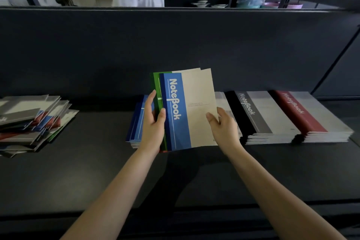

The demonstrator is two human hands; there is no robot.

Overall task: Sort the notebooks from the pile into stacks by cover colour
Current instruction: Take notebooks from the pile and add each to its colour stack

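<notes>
At the far left of the surface the mixed pile is seen lying askew. Well apart from it, a blue stack is partly hidden behind the left hand, which is curled round the spines of a small bundle held upright: a green notebook behind, a blue notebook in front. The blue notebook's lower right edge is pinched by the right hand. The front copy should be slid free while the rest is gripped firmly, then laid squarely on the blue stack, spines matched. Further right, a grey stack and a red stack are set side by side.
</notes>
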